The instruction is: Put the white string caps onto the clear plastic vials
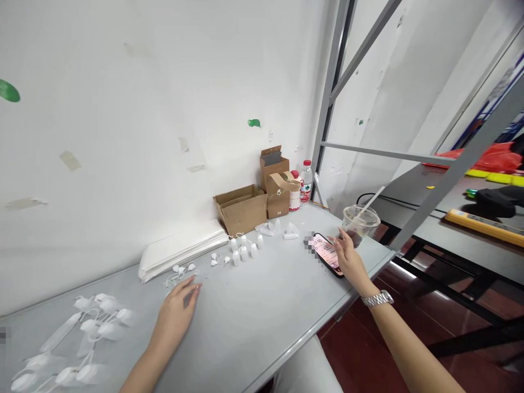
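My left hand [178, 308] is over the grey table [241, 322], fingers apart and nothing in it, just in front of some small white caps [179, 269]. At the table's right side my right hand [346, 255] has its fingers spread at the edge of a phone [327, 255] that lies flat with its screen lit. Several small white bottles [243, 252] stand upright in the middle. Clear plastic pieces [290, 231] lie behind them. Larger white capped parts with loops [107, 330] are spread at the left, slightly blurred.
Along the wall are a stack of white sheets [184, 248], an open cardboard box [242, 210], a brown paper bag [277, 196] and a red-capped bottle [306, 183]. A plastic cup with a straw [361, 219] stands beside my right hand. A grey metal frame [385, 154] rises at the right.
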`<act>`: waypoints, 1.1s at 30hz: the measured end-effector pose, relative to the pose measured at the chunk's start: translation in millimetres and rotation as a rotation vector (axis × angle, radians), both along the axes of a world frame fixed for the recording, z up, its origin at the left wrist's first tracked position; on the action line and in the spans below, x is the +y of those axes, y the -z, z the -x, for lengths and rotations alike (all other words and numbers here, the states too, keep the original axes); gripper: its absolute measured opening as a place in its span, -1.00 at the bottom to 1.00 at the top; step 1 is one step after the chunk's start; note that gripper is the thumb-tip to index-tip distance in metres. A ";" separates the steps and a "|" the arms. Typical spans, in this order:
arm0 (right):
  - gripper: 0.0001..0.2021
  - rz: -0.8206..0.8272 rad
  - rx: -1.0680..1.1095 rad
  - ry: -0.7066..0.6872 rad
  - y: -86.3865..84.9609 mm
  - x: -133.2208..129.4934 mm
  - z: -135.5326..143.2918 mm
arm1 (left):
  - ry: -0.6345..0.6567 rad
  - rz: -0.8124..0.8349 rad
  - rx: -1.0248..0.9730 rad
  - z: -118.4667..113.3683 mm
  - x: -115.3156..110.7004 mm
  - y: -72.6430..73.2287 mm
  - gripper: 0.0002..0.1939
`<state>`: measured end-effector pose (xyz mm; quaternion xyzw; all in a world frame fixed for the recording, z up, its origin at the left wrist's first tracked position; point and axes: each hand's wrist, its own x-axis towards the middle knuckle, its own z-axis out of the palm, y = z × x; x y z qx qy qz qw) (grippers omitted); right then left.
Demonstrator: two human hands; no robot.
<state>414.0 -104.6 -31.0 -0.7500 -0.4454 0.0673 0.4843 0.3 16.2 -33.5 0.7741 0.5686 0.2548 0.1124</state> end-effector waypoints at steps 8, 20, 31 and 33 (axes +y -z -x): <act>-0.44 -0.044 0.006 -0.020 2.1 -4.1 -4.3 | 0.008 0.032 0.005 0.2 -0.2 -0.3 -0.65; -0.71 0.225 -0.754 -0.125 -7.2 29.1 51.2 | -0.013 0.016 -0.029 0.9 -1.5 -3.8 -0.58; -0.70 0.375 -1.029 -0.205 -11.3 84.6 105.4 | -0.033 0.011 -0.035 6.0 5.7 3.3 -0.63; -0.73 0.377 -1.011 -0.190 -10.0 89.3 104.8 | -0.016 -0.011 -0.038 7.1 7.0 5.6 -0.65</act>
